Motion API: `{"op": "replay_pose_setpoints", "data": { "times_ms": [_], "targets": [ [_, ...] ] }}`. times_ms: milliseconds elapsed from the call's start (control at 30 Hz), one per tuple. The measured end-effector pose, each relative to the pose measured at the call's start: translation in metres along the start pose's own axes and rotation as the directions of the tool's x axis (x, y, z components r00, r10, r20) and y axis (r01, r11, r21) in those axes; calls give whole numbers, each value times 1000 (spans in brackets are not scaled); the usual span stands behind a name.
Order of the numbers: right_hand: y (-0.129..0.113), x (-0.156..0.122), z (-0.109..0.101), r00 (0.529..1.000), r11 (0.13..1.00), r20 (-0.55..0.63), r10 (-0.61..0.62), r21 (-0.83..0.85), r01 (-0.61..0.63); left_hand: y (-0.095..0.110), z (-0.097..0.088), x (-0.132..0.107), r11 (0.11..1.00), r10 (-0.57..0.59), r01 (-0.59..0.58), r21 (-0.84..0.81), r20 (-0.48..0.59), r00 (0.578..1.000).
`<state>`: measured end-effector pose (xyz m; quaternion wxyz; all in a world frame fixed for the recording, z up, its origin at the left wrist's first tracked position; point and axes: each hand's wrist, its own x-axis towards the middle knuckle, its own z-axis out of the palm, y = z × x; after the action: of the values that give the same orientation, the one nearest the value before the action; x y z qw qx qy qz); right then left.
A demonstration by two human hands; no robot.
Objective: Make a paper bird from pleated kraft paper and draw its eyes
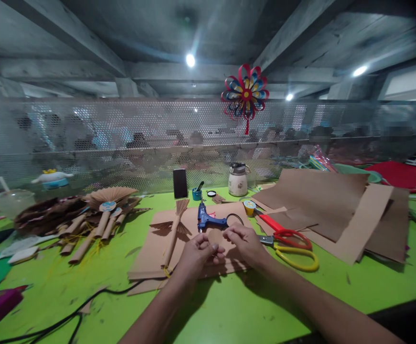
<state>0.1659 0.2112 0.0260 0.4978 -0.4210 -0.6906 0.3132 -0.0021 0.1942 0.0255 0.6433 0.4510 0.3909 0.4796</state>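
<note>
Both my hands meet over a sheet of brown paper (150,255) on the green table (229,310). My left hand (197,253) and my right hand (245,242) are closed in a pinch on a small piece of brown paper (215,237) held between them. Just beyond my fingers a blue glue gun (208,220) stands on the sheet. A folded brown paper fan (174,224) with a stick handle lies to the left of my hands. Scissors with red and yellow handles (290,243) lie right of my right hand.
A heap of finished paper fans and rolled sticks (86,220) fills the left. Large brown sheets (336,210) lie at the right. A phone (180,183), small cups and a white jar (238,180) stand by the mesh screen. A black cord (68,317) crosses the near left.
</note>
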Motion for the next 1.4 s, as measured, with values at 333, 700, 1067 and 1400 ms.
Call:
{"op": "replay_pose_setpoints", "data": {
  "times_ms": [333, 700, 1067, 1400],
  "targets": [
    [9, -2, 3, 1000, 999, -20, -2, -37, 1, 4, -1, 1, 997, -68, 65, -27, -99, 993],
    [8, 2, -5, 997, 998, -71, -32, -64, 28, 0, -6, 4, 996, -74, 82, 45, -162, 984],
    [24, 11, -12, 989, 1000, -144, -13, -25, 9, 1, -3, -1, 988, -134, 142, 65, -113, 984],
    [18, 11, -12, 991, 999, -135, -13, -40, 8, 4, 1, -3, 994, -70, 82, 74, -151, 986]
  ]
}}
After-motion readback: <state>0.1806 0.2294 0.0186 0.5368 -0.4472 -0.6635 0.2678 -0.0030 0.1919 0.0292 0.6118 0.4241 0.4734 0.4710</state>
